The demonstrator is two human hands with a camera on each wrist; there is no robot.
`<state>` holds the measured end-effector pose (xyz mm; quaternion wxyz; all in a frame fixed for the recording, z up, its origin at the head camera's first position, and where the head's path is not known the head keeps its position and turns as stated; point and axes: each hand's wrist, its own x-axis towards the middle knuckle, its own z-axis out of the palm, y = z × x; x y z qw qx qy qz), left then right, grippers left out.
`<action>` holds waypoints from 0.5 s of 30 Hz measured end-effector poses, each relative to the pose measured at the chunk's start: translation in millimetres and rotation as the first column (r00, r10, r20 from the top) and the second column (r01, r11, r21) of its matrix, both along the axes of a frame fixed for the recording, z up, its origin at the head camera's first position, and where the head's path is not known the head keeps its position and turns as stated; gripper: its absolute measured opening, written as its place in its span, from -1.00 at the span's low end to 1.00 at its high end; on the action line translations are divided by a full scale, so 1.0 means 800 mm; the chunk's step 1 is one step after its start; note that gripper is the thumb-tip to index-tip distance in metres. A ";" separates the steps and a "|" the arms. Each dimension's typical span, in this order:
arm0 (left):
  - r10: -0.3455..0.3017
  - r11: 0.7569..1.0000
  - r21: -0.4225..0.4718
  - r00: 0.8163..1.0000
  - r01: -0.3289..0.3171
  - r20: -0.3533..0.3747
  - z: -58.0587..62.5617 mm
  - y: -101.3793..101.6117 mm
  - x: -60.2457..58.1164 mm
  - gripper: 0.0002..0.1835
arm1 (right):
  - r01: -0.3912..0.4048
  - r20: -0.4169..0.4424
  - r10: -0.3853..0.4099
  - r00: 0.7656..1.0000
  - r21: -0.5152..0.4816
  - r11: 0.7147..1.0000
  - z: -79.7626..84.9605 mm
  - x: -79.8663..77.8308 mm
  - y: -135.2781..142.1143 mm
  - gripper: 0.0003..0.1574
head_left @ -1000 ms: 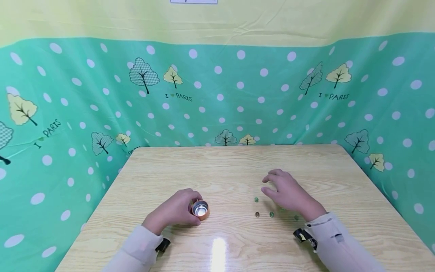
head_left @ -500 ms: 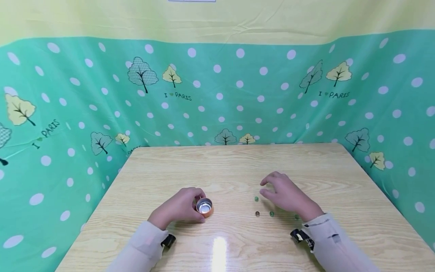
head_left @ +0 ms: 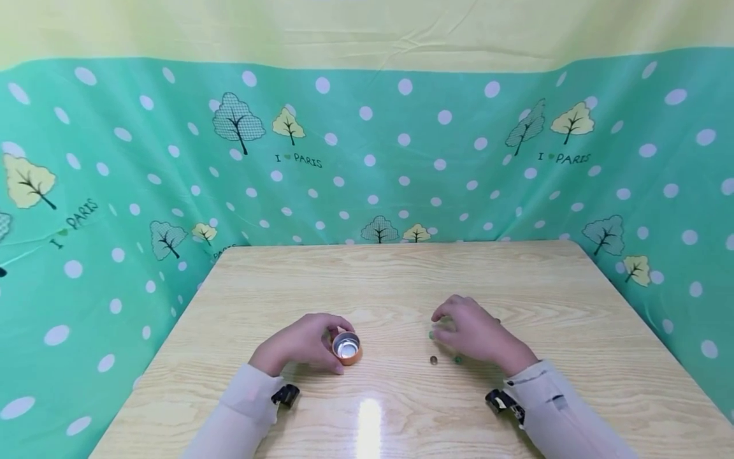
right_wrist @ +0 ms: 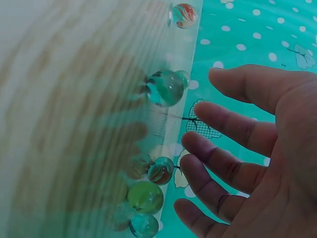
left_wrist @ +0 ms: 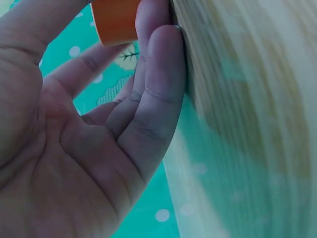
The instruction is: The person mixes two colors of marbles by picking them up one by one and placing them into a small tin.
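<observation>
My left hand [head_left: 306, 344] grips a small orange cup [head_left: 356, 358] with a shiny metal inside, its mouth facing up. In the left wrist view the cup's orange wall [left_wrist: 116, 25] shows at the top between thumb and fingers. Over the right part of the table my right hand [head_left: 473, 331] hovers with loosely bent fingers and nothing between them. A green marble [head_left: 431, 335] lies right by its thumb tip. Nearer the front are a brownish marble [head_left: 433, 360] and another green marble [head_left: 457, 359]. The right wrist view shows a red-streaked marble [right_wrist: 184, 16] and a bright green marble [right_wrist: 145, 197].
The wood-grain table [head_left: 321, 274] reflects a bright light near its front. A dark marble [head_left: 498, 320] peeks out beyond the right hand. Behind and beside the table hangs a green dotted curtain [head_left: 321, 191]. A black wrist camera [head_left: 285, 396] sits at the left sleeve.
My left hand has shifted a little to the right with the cup. The right hand has moved left and slightly toward me, its thumb now beside the green marble.
</observation>
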<state>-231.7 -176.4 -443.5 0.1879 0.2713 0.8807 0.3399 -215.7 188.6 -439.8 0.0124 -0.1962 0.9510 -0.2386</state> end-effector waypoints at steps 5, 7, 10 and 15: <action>0.005 0.999 0.044 0.999 -0.007 0.043 -0.004 -0.005 -0.002 -0.41 | -0.002 -0.008 0.002 1.000 0.025 1.000 -0.002 0.001 -0.005 -0.68; 0.011 0.999 0.050 0.998 -0.015 0.065 -0.005 -0.005 -0.002 -0.41 | -0.004 -0.004 0.004 1.000 0.040 0.999 -0.004 0.002 -0.006 -0.69; 0.011 0.998 0.054 0.998 -0.015 0.068 -0.005 -0.004 -0.002 -0.41 | 0.000 0.003 0.000 1.000 0.064 0.998 -0.005 0.004 -0.007 -0.72; 0.004 0.999 0.051 0.999 -0.006 0.046 -0.006 -0.002 -0.001 -0.41 | 0.021 0.019 -0.023 1.000 0.069 0.997 -0.006 0.006 -0.009 -0.77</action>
